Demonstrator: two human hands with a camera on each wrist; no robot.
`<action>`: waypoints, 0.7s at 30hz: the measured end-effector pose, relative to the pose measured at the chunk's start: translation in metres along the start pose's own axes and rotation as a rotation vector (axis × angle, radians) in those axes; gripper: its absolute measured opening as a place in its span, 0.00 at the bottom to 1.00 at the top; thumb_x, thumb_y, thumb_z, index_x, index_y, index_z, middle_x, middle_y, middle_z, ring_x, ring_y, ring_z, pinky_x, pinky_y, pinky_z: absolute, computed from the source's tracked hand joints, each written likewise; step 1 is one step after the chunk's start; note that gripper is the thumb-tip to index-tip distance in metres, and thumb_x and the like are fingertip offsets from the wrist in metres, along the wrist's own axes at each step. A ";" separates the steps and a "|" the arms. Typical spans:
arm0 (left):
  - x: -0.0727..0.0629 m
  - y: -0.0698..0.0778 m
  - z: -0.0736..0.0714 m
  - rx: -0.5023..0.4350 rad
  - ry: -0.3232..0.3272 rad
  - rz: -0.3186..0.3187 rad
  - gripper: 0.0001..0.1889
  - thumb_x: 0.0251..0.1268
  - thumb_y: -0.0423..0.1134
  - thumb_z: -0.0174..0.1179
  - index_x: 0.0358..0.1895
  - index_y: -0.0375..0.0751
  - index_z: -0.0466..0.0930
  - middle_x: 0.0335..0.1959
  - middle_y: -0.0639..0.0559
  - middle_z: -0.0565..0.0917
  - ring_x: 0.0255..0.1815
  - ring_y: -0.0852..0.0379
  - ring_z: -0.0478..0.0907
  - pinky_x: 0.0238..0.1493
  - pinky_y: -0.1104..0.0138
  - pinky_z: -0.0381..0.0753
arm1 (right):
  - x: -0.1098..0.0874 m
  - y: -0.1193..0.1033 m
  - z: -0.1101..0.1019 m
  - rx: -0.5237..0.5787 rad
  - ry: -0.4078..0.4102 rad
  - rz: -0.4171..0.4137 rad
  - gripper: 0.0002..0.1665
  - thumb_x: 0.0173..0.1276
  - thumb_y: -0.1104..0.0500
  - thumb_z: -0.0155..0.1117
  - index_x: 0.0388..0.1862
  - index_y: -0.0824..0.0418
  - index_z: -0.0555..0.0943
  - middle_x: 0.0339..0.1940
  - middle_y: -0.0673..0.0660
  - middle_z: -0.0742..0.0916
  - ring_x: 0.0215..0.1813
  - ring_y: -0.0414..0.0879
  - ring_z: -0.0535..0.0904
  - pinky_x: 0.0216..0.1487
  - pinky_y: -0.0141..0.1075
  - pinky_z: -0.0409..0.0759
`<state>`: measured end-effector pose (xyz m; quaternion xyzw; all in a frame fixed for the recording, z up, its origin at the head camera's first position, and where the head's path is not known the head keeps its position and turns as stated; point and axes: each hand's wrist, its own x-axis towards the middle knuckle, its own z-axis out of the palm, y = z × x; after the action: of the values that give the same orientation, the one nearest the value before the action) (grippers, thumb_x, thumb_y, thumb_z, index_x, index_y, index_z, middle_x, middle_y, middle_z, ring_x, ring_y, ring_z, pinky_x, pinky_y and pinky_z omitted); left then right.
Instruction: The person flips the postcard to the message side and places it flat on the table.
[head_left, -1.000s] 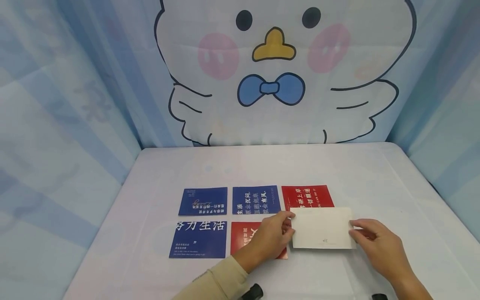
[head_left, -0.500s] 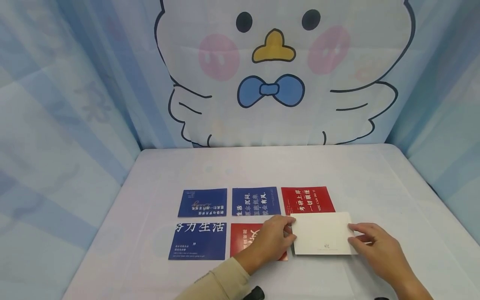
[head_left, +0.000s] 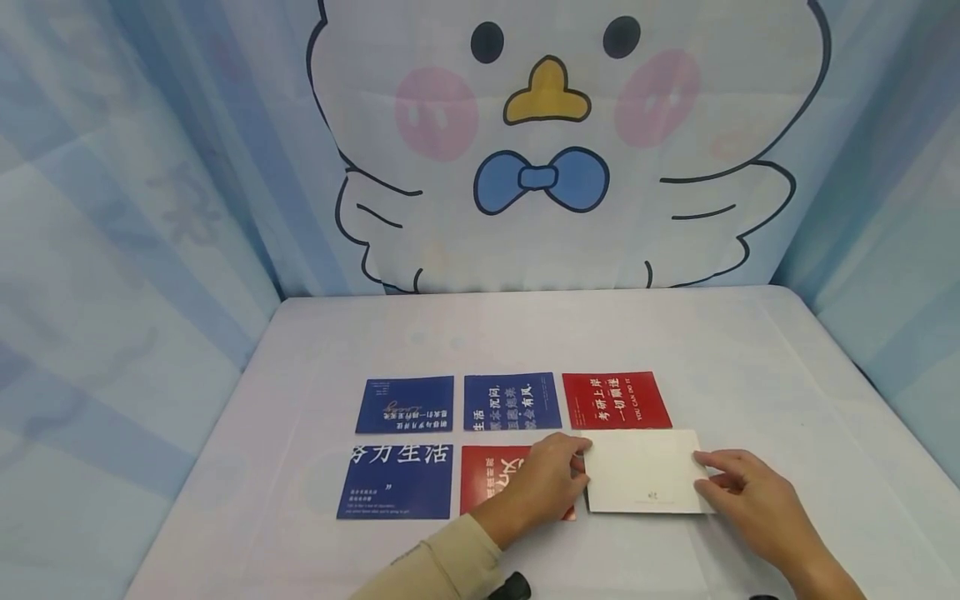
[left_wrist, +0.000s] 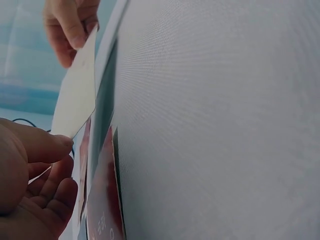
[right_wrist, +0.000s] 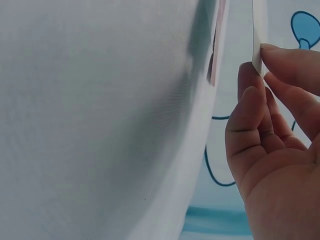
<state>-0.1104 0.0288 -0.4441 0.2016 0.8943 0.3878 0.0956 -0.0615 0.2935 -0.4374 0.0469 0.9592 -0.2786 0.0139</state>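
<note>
A cream-white card (head_left: pixel 643 473) with a small printed mark near its lower edge is held between both hands, raised over the table in the wrist views. My left hand (head_left: pixel 542 482) pinches its left edge. At the opposite edge my right hand (head_left: pixel 753 500) grips it between thumb and fingers, as the right wrist view also shows. Under the left hand lies a red card (head_left: pixel 483 479) with white characters, partly hidden. Just behind the cream card is another red card (head_left: pixel 618 402) with white lettering.
Three blue cards lie on the left and middle: one at back left (head_left: pixel 407 406), one at back middle (head_left: pixel 512 402), one at front left (head_left: pixel 396 487). The white-covered table (head_left: pixel 787 358) ends at a cartoon-printed curtain (head_left: pixel 540 250).
Both hands have brought the cream card down and toward the front, uncovering the red card behind it. In the last half second it shifted only slightly. The other cards stay put.
</note>
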 end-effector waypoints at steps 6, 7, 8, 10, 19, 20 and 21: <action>0.001 0.000 0.002 0.021 -0.008 -0.017 0.23 0.59 0.30 0.71 0.59 0.39 0.82 0.40 0.58 0.80 0.39 0.68 0.74 0.39 0.80 0.77 | 0.001 0.001 0.002 -0.012 -0.021 0.003 0.25 0.65 0.59 0.69 0.58 0.69 0.81 0.53 0.65 0.81 0.42 0.52 0.81 0.35 0.29 0.80; 0.001 0.000 0.002 0.030 -0.008 -0.020 0.23 0.59 0.31 0.71 0.59 0.39 0.82 0.40 0.58 0.80 0.38 0.68 0.74 0.39 0.80 0.77 | 0.001 0.001 0.002 -0.010 -0.029 0.006 0.25 0.65 0.59 0.70 0.58 0.69 0.81 0.53 0.66 0.81 0.42 0.52 0.81 0.37 0.32 0.81; 0.002 -0.001 0.002 0.043 -0.007 -0.023 0.23 0.59 0.31 0.72 0.59 0.40 0.82 0.40 0.58 0.80 0.38 0.68 0.74 0.39 0.79 0.77 | 0.002 0.001 0.002 -0.010 -0.035 0.007 0.25 0.65 0.58 0.70 0.59 0.70 0.81 0.53 0.66 0.81 0.42 0.52 0.81 0.37 0.33 0.81; 0.002 -0.001 0.003 0.079 0.001 -0.022 0.22 0.59 0.33 0.72 0.59 0.40 0.83 0.40 0.57 0.81 0.38 0.68 0.74 0.40 0.79 0.78 | 0.002 0.001 0.002 -0.016 -0.041 0.007 0.26 0.65 0.58 0.70 0.59 0.70 0.81 0.54 0.66 0.81 0.42 0.51 0.80 0.38 0.36 0.82; 0.002 -0.002 0.006 0.228 0.003 -0.010 0.22 0.58 0.40 0.74 0.57 0.43 0.84 0.45 0.58 0.84 0.42 0.66 0.77 0.48 0.76 0.78 | 0.004 -0.001 0.004 -0.018 -0.074 0.027 0.27 0.65 0.59 0.69 0.61 0.70 0.79 0.55 0.68 0.80 0.41 0.50 0.80 0.36 0.36 0.81; 0.002 -0.002 0.006 0.242 0.002 -0.008 0.22 0.58 0.40 0.74 0.57 0.44 0.84 0.46 0.57 0.85 0.44 0.66 0.78 0.49 0.75 0.78 | 0.004 -0.001 0.004 -0.015 -0.084 0.035 0.28 0.65 0.59 0.69 0.61 0.71 0.78 0.55 0.68 0.80 0.41 0.50 0.79 0.36 0.37 0.82; 0.002 -0.002 0.007 0.248 0.002 -0.007 0.23 0.58 0.40 0.74 0.57 0.44 0.84 0.47 0.57 0.85 0.44 0.65 0.78 0.50 0.75 0.78 | 0.005 -0.001 0.004 -0.013 -0.092 0.043 0.28 0.65 0.60 0.69 0.62 0.71 0.78 0.54 0.68 0.80 0.40 0.50 0.79 0.36 0.37 0.82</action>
<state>-0.1108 0.0328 -0.4500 0.2086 0.9361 0.2741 0.0705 -0.0664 0.2907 -0.4401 0.0543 0.9581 -0.2737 0.0643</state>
